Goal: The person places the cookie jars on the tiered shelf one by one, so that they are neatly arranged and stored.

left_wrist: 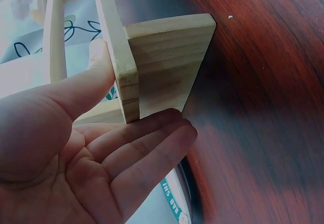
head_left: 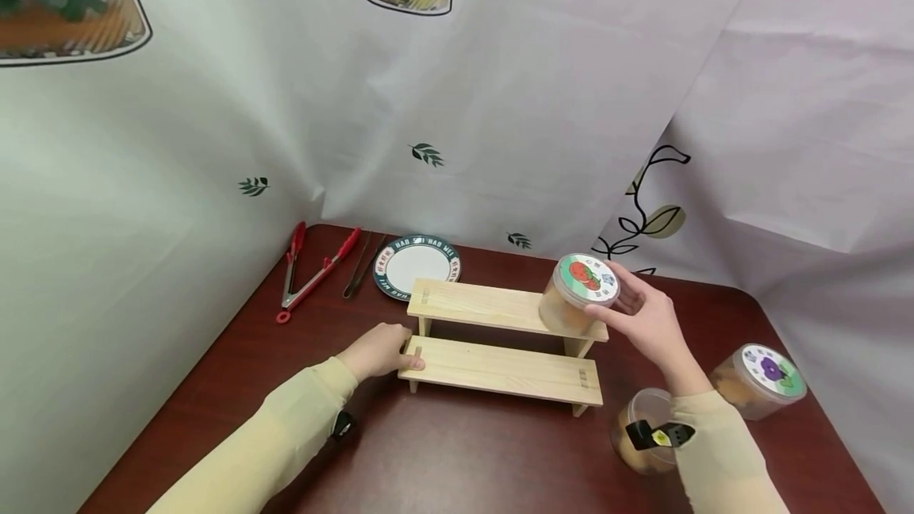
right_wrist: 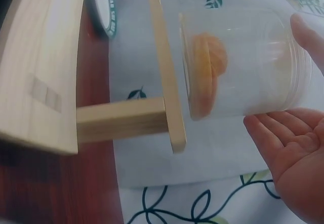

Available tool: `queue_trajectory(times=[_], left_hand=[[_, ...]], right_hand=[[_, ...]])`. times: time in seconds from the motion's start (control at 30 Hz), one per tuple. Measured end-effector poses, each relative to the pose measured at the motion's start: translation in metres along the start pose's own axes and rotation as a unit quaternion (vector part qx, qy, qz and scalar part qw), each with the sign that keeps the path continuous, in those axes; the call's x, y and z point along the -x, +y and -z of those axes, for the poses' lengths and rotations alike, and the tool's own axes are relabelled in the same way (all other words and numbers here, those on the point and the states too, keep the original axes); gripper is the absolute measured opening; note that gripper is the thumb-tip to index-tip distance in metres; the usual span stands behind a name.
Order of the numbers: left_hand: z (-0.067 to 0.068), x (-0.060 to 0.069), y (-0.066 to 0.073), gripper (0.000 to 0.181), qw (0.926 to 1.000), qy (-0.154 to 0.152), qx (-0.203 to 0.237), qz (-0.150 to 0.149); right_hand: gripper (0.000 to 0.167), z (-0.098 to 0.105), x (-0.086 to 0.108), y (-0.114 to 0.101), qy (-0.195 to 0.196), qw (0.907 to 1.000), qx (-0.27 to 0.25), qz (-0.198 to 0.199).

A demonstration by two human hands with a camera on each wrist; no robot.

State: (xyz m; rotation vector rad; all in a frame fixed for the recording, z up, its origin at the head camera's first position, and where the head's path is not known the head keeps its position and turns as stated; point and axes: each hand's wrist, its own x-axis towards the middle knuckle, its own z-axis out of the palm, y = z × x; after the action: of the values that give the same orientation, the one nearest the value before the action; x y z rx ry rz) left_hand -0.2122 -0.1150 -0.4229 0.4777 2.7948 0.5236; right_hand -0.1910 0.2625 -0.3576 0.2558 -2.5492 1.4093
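A two-step wooden shelf (head_left: 493,367) stands on the table. My left hand (head_left: 382,351) grips the left end of its lower board, thumb on top, and the left wrist view shows the fingers (left_wrist: 147,158) against the board's end. At the right end of the upper board, my right hand (head_left: 653,324) holds a clear round jar (head_left: 564,308) near its lid, thumb on one side and fingers on the other. Its label shows a red-orange fruit or vegetable picture. Orange pieces (right_wrist: 207,74) lie at the jar's bottom. In the right wrist view a narrow gap separates jar and board.
Another lidded jar (head_left: 760,379), with a purple flower label, stands at the right. A further jar (head_left: 646,450) is partly hidden by the right forearm. Red-handled tongs (head_left: 314,276), thin dark tongs (head_left: 362,264) and a rimmed plate (head_left: 417,264) lie toward the back left.
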Motion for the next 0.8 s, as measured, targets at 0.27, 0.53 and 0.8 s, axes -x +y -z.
queue_trajectory(times=[0.27,0.53,0.8], left_hand=[[0.001,0.002,0.000,0.035,1.0000,0.000,-0.007,0.007],[0.000,-0.003,0.005,0.036,0.9999,-0.009,0.001,0.015],[0.000,-0.002,0.003,0.036,0.9996,-0.009,0.005,0.026]], right_hand=[[0.076,-0.016,-0.008,-0.007,-0.014,0.9999,0.000,0.007],[0.076,-0.027,-0.011,-0.009,-0.019,0.9997,-0.010,0.011],[0.079,-0.048,-0.020,-0.023,-0.038,0.9988,-0.029,0.011]])
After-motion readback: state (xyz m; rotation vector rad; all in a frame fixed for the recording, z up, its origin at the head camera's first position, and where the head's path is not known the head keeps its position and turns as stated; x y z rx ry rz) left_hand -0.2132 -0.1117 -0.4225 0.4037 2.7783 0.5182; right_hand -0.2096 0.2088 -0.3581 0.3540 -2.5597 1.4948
